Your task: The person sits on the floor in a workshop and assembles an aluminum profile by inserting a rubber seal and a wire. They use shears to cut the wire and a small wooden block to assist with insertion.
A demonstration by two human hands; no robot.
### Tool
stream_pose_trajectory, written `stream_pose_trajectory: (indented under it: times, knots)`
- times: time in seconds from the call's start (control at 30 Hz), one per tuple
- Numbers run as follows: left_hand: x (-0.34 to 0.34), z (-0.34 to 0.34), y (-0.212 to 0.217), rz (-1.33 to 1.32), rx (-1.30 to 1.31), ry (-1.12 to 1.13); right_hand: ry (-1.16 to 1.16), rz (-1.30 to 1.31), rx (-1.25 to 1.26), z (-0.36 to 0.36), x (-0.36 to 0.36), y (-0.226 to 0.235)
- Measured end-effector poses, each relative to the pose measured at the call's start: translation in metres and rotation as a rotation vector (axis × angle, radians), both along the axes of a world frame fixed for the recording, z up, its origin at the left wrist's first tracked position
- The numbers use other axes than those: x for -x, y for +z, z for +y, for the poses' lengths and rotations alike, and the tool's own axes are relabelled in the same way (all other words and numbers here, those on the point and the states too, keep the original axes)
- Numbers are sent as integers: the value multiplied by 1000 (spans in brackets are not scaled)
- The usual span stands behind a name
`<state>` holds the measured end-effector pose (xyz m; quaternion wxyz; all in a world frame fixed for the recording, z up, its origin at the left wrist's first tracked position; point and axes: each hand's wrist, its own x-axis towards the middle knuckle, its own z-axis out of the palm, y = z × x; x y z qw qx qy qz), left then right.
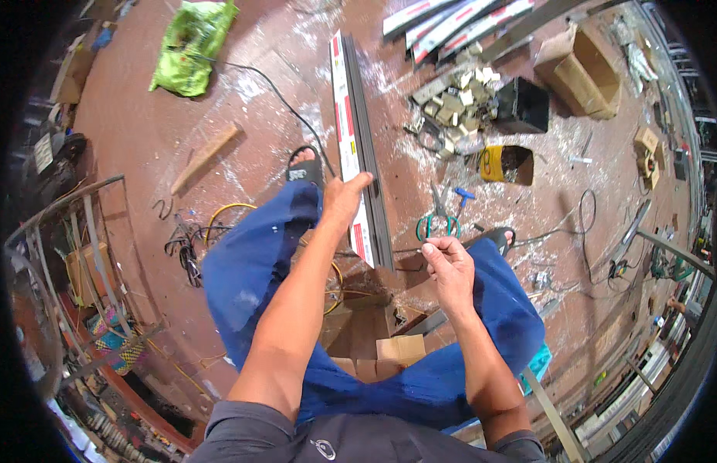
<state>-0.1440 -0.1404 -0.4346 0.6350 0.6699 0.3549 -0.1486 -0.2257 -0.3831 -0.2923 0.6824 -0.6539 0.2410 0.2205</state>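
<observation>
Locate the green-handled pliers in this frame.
In the head view the green-handled pliers lie on the floor right of the long metal profile, just above the right hand and below the yellow box.

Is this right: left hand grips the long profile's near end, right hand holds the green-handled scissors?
Not quite. In the head view the left hand does grip the long profile near its end, but the right hand is not holding the scissors. They lie on the floor just beyond it, and the fingers are pinched together on something too small to identify.
</observation>
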Motion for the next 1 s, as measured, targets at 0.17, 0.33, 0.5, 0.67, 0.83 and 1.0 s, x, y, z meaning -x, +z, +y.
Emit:
stream_pose_trajectory:
  times: [0.17, 0.33, 0.5, 0.67, 0.83, 1.0]
  knots:
    - [53, 1, 155, -195, 4, 114, -41, -64, -121, 16, 42, 63]
    - [106, 33, 238, -501, -33, 227, -37, -92, -313, 29, 137, 86]
    - [150, 46, 283, -754, -44, 268, -96, -118, -358, 44, 197, 109]
    - [186, 45, 280, -777, 17, 333, -101, -138, -354, 53, 224, 109]
    - [206, 44, 260, -749, 39, 360, -35, -117, -174, 59, 233, 109]
    - [208, 41, 257, -690, 56, 404, -50, -51, -238, 58, 238, 104]
